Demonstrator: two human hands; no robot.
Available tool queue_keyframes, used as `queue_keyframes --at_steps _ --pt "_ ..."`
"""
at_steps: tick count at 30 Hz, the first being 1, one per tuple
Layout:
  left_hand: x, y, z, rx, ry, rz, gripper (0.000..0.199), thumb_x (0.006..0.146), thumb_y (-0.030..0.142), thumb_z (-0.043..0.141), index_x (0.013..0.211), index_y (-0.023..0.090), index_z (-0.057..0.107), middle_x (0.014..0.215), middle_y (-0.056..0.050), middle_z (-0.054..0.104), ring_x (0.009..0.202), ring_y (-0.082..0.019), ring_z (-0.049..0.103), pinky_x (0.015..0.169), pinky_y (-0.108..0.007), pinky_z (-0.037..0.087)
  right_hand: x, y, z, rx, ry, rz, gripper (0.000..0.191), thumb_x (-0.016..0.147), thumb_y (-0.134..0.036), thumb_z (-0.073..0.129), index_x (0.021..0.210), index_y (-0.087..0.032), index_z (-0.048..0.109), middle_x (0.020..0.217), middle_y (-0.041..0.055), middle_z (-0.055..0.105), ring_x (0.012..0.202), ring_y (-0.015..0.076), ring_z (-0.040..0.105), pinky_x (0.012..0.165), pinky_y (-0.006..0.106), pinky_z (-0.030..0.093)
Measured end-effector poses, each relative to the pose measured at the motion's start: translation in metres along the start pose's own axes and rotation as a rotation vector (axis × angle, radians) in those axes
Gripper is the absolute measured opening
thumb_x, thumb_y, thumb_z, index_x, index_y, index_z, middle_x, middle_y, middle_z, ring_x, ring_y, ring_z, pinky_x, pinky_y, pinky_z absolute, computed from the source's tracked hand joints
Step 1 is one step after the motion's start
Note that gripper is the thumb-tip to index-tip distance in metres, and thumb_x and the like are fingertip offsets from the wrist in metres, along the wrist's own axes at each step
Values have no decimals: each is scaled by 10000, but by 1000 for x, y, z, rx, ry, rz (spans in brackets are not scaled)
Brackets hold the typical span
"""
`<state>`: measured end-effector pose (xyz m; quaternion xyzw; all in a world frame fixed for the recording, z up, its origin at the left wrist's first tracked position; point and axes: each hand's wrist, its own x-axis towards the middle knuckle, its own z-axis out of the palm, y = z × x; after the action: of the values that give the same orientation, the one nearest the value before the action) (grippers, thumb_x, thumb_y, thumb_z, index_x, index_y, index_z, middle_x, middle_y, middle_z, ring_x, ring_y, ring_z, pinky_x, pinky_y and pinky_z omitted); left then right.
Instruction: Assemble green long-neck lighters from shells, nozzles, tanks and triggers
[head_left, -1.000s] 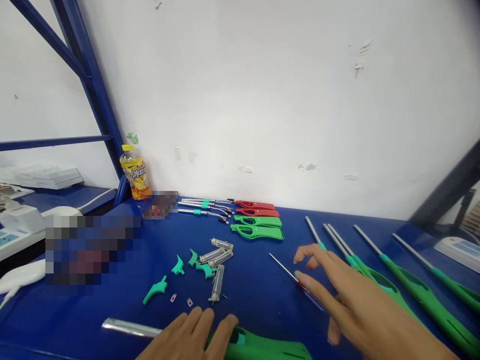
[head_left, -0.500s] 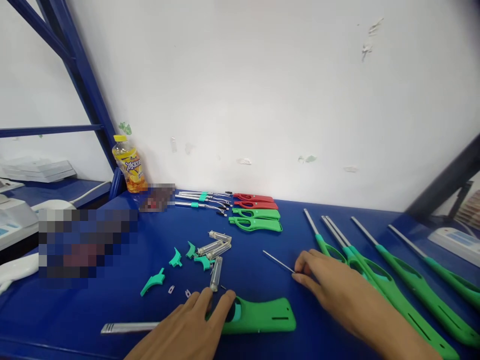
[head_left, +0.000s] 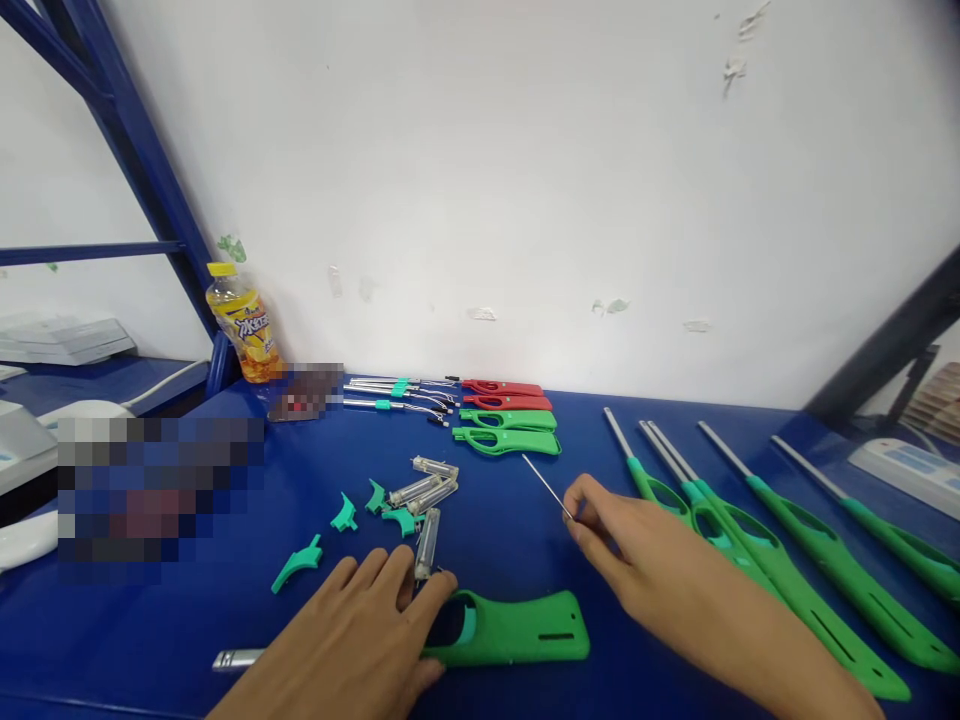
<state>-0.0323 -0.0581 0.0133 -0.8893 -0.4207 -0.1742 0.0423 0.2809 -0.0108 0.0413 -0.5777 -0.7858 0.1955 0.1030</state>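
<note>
My left hand (head_left: 349, 640) lies over the front part of a green lighter (head_left: 525, 630) near the table's front edge, its thumb and fingers around the neck. The lighter's metal tube tip (head_left: 238, 659) sticks out to the left. My right hand (head_left: 622, 550) pinches a thin metal rod (head_left: 546, 483) that points up and to the left. Clear fuel tanks (head_left: 427, 543) lie just beyond my left hand, beside teal trigger pieces (head_left: 298, 563).
Several assembled green lighters (head_left: 817, 560) lie on the right. Red casings (head_left: 506, 403), green casings (head_left: 510, 440) and metal tubes with wires (head_left: 382, 404) lie near the wall. A bottle (head_left: 246, 325) stands at the back left of the blue table (head_left: 315, 480).
My right hand has shifted slightly left and the rod now points more steeply away from me. My left hand has moved a little left and covers more of the lighter's tube.
</note>
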Motion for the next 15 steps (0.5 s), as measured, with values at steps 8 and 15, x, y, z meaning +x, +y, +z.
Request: queue_keyframes --at_steps 8,15 --pt "43 4 -2 141 -279 -180 562 862 -66 380 1137 256 750 1169 -127 748 939 -306 791 680 -384 632 1 -1 -2 -2 -12 2 233 1116 -375 350 955 -276 485 838 3 671 718 219 599 689 353 379" --pt "54 1 15 166 -250 -216 316 967 44 474 980 220 736 1051 -97 747 771 -255 755 567 -286 511 3 -1 -3 -31 -18 18 223 1125 -370 351 971 -282 486 870 -2 683 764 229 631 728 354 388"
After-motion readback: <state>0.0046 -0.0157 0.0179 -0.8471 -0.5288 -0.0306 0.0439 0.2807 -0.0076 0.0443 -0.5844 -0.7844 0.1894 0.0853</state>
